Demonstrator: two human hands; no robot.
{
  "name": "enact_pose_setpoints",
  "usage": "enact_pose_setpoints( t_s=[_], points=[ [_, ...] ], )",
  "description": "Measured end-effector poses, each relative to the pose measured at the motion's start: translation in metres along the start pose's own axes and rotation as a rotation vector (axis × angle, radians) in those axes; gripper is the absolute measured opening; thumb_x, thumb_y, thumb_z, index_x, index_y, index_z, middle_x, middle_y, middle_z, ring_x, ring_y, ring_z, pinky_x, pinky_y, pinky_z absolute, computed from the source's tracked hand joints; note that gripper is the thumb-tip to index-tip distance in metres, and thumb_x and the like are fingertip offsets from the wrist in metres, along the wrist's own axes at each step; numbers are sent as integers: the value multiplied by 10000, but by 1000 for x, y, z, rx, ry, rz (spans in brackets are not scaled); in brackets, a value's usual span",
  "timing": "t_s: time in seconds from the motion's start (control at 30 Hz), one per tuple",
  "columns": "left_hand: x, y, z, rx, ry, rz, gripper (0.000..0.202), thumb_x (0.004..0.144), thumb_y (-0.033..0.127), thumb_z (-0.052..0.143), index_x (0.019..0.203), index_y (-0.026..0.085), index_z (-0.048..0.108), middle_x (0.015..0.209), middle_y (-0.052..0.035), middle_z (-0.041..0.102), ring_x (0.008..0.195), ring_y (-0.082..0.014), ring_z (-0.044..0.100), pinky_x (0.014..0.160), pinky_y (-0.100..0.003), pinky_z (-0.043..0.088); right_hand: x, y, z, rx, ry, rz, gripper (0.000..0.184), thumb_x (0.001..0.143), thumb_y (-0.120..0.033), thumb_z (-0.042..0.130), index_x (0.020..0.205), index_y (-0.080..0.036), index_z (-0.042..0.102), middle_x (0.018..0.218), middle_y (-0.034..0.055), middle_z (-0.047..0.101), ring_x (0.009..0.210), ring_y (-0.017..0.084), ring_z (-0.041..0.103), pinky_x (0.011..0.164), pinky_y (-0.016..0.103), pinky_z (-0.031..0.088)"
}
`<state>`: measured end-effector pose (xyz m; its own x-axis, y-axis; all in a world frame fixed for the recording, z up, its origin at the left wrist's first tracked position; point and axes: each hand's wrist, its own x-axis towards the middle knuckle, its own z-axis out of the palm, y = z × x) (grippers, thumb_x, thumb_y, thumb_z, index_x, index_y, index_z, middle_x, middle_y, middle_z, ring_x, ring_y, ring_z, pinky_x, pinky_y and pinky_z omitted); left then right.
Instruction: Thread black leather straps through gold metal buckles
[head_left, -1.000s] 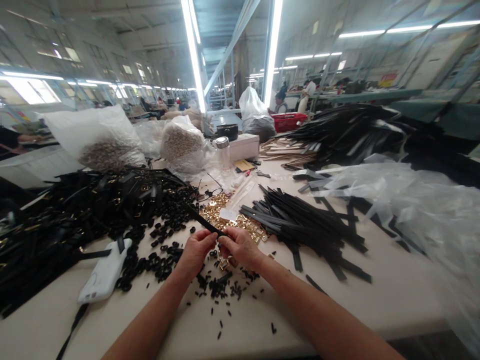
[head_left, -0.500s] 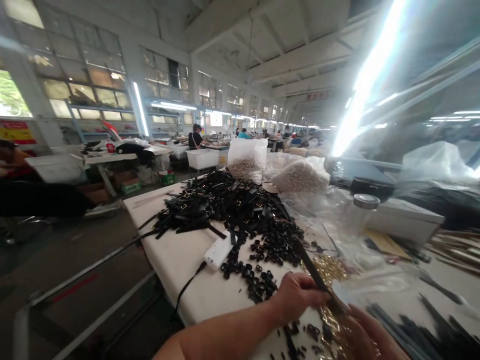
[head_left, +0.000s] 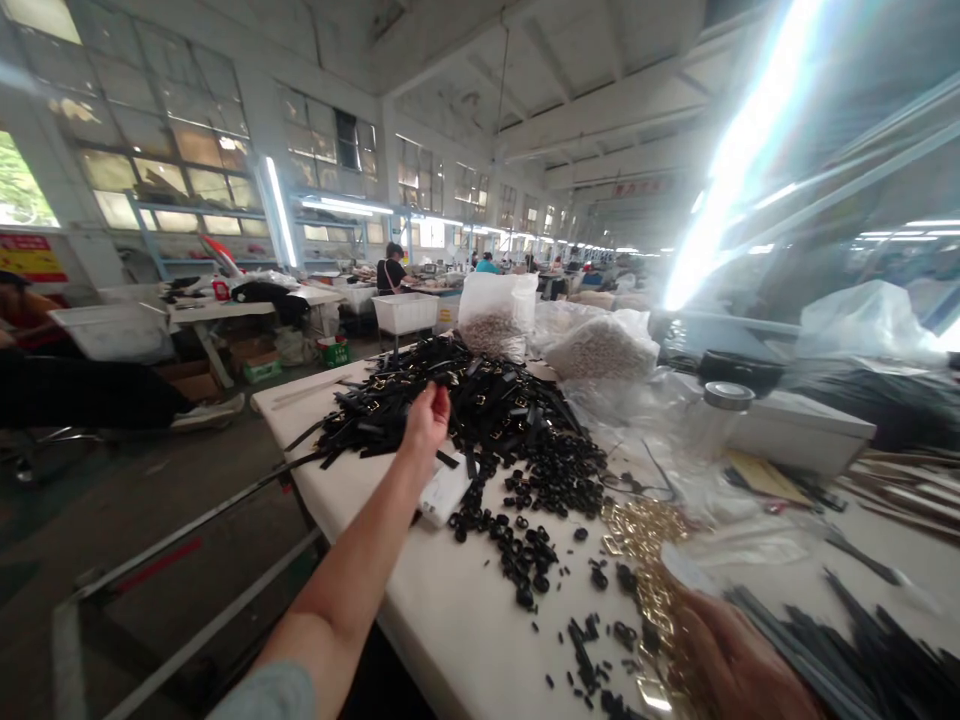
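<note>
My left hand reaches out over the heap of black straps with gold buckles. Its fingers are pinched together at the heap's near side; what they hold, if anything, blends into the dark straps. Low on the right, my right hand is blurred beside a pile of gold buckles and next to black strips. Its fingertips are hidden from me. Between the two hands lie many small black loops and little black pieces.
A white box-like device lies under my left forearm. Clear bags of small pale pieces stand at the back. To the right are a lidded jar and a white box. Other people sit and stand farther off.
My left hand has moved forward and left, from beside my right hand to the strap heap. The dark strap both hands held is gone from between them. My right hand stays low right.
</note>
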<state>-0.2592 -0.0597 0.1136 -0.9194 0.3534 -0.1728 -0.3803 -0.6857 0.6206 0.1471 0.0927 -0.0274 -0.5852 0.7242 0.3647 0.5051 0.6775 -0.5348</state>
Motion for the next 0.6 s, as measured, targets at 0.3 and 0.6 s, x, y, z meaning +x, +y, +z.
enact_pose_setpoints(
  t_s=[0.3,0.6],
  points=[
    [32,35,-78,333,-34,94,49,859,124,571,883,141,610,717,-12,637,558,-62,605,512,-134,474,-3,-11,3,-81,9,-26,338,904,-471,414,986,-234,641,1110,59,639,933,227,636,819,347,488],
    [27,15,-103,1168,-570,361,273,553,-21,685,696,209,722,775,-32,700,816,-209,629,849,-289,452,-2,-11,3,-62,-16,-25,340,916,-450,399,985,-221,640,1138,77,625,983,238,612,876,376,470]
  ],
)
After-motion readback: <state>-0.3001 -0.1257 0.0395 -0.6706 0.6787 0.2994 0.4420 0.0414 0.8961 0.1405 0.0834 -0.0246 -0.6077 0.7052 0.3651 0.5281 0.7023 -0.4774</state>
